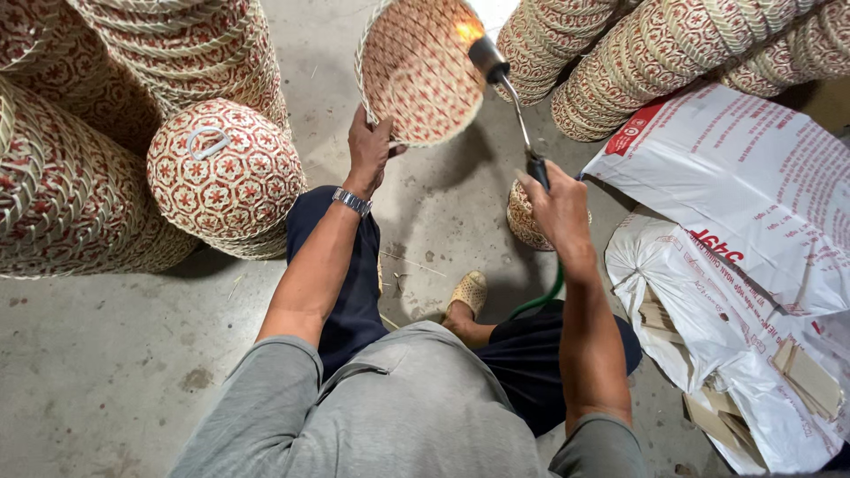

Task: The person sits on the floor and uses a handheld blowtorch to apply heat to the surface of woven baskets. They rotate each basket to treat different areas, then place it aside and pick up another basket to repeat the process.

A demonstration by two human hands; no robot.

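On the concrete floor, left hand pinches a woven basket rim while right hand clasps a gas torch; best kept moving, flame grazing lightly.

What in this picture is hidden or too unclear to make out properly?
All from the head view:
- Inside of the woven basket held up by the left hand: it faces away.
- Small basket on the floor: mostly hidden behind the right hand gripping the torch.
- Green hose: runs behind the leg, its end hidden.
- Basket stacks: cut off by the top edge.
- White sacks: contents mostly covered, cut off at right.
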